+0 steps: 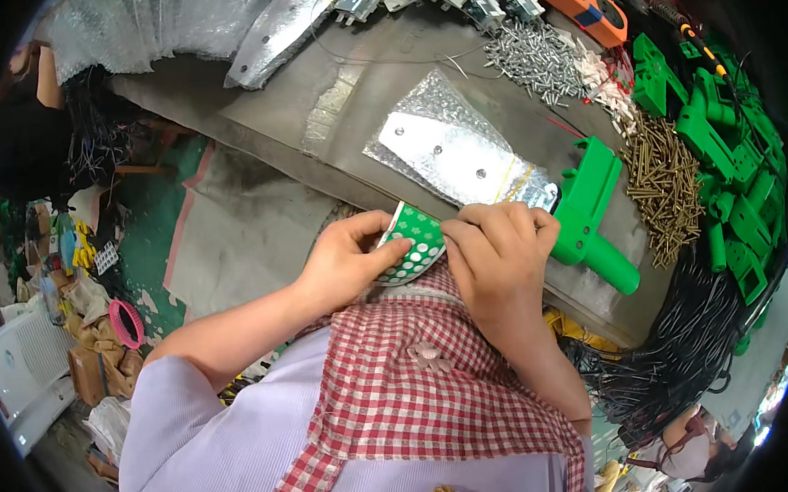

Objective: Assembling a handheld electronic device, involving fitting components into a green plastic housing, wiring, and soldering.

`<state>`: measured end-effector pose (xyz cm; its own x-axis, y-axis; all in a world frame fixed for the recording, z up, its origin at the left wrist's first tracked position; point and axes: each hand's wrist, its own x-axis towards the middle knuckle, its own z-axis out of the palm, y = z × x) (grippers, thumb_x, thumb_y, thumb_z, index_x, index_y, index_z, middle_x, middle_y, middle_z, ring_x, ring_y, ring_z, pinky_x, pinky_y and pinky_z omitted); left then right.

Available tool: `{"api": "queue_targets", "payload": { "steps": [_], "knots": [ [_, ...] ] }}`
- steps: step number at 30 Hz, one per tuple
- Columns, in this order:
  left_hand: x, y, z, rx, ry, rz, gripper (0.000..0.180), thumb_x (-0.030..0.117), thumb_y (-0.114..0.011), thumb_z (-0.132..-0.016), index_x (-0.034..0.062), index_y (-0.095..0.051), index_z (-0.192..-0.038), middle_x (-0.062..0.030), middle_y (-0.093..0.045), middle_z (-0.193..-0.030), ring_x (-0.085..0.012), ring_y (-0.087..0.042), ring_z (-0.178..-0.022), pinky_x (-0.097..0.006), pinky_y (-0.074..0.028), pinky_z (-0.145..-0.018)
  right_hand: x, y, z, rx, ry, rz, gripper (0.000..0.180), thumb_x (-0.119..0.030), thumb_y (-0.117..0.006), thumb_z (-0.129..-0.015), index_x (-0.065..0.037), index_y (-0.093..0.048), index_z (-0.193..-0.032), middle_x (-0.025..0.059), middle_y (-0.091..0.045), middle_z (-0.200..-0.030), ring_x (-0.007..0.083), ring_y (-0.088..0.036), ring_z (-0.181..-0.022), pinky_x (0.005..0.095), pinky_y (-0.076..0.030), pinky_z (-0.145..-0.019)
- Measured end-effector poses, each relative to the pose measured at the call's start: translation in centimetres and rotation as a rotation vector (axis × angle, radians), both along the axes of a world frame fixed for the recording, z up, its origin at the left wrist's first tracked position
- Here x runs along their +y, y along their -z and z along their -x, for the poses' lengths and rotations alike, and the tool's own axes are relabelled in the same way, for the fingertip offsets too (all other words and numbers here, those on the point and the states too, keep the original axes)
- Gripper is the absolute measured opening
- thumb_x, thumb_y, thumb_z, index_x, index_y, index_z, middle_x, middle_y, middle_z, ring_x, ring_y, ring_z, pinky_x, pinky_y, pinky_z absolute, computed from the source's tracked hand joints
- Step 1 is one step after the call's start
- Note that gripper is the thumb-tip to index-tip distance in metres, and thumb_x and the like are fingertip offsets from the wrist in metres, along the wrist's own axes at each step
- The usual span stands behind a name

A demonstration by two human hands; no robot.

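My left hand pinches a curved green sheet with rows of white dots, thumb on its front and fingers behind it. The sheet looks like a sticker sheet. At its right edge my right hand is closed, thumb and fingertips pressed together; whether a small piece is between them is hidden. Just beyond my hands a tapered silver metal plate lies in bubble wrap with a yellow band around it. To the right of my right hand rests a green plastic housing with a handle.
Piles of silver screws and brass-coloured screws lie on the grey bench. More green housings and bundled black cables fill the right side. An orange meter and another wrapped plate sit at the far side.
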<state>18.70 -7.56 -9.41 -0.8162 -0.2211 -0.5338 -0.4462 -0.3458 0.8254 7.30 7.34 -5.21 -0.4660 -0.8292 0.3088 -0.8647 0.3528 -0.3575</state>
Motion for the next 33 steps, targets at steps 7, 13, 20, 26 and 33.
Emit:
{"api": "queue_targets", "payload": {
  "steps": [7, 13, 20, 26, 33],
  "knots": [
    [0.1, 0.3, -0.1, 0.139, -0.025, 0.148, 0.013, 0.008, -0.068, -0.085, -0.0004, -0.067, -0.094, -0.0014, -0.062, -0.085, -0.0093, -0.057, -0.076, -0.025, -0.046, -0.067, -1.2, 0.2, -0.8, -0.039, -0.045, -0.008, 0.017, -0.010, -0.062, -0.072, -0.006, -0.061, -0.088, 0.0034, -0.056, -0.088, 0.0203, -0.053, -0.088, 0.0434, -0.032, -0.083],
    [-0.1, 0.4, 0.1, 0.251, 0.036, 0.463, 0.012, 0.004, -0.069, -0.081, -0.0002, -0.068, -0.092, -0.0054, -0.062, -0.087, -0.0123, -0.056, -0.080, -0.027, -0.044, -0.071, -1.7, -0.3, -0.6, -0.057, -0.066, -0.064, 0.013, -0.008, -0.064, -0.069, -0.005, -0.060, -0.081, 0.0047, -0.050, -0.079, 0.0229, -0.050, -0.083, 0.0441, -0.032, -0.079],
    [-0.1, 0.4, 0.3, 0.291, 0.046, 0.499, 0.012, 0.003, -0.068, -0.081, 0.0003, -0.068, -0.092, -0.0059, -0.062, -0.086, -0.0133, -0.056, -0.078, -0.027, -0.044, -0.068, -1.5, -0.4, -0.3, -0.080, -0.059, -0.023, 0.010, -0.006, -0.065, -0.069, -0.005, -0.057, -0.075, 0.0068, -0.049, -0.078, 0.0244, -0.049, -0.082, 0.0424, -0.034, -0.076],
    [-3.1, -0.8, 0.6, 0.204, 0.228, 0.403, 0.014, 0.008, -0.068, -0.083, -0.0001, -0.067, -0.094, -0.0051, -0.062, -0.084, -0.0126, -0.057, -0.071, -0.026, -0.046, -0.065, -0.4, -0.9, 1.5, -0.262, 0.084, 0.153, 0.013, -0.008, -0.067, -0.070, -0.004, -0.059, -0.079, 0.0081, -0.051, -0.081, 0.0254, -0.050, -0.084, 0.0389, -0.038, -0.076],
    [-2.3, -0.9, 1.1, 0.210, 0.249, 0.445, 0.015, 0.005, -0.069, -0.080, -0.0008, -0.068, -0.095, -0.0053, -0.062, -0.085, -0.0113, -0.056, -0.079, -0.026, -0.044, -0.069, -0.5, -0.4, 0.1, -0.155, -0.053, 0.039, 0.013, -0.013, -0.068, -0.070, -0.006, -0.058, -0.075, 0.0059, -0.051, -0.080, 0.0227, -0.049, -0.086, 0.0405, -0.035, -0.080]
  ]
}}
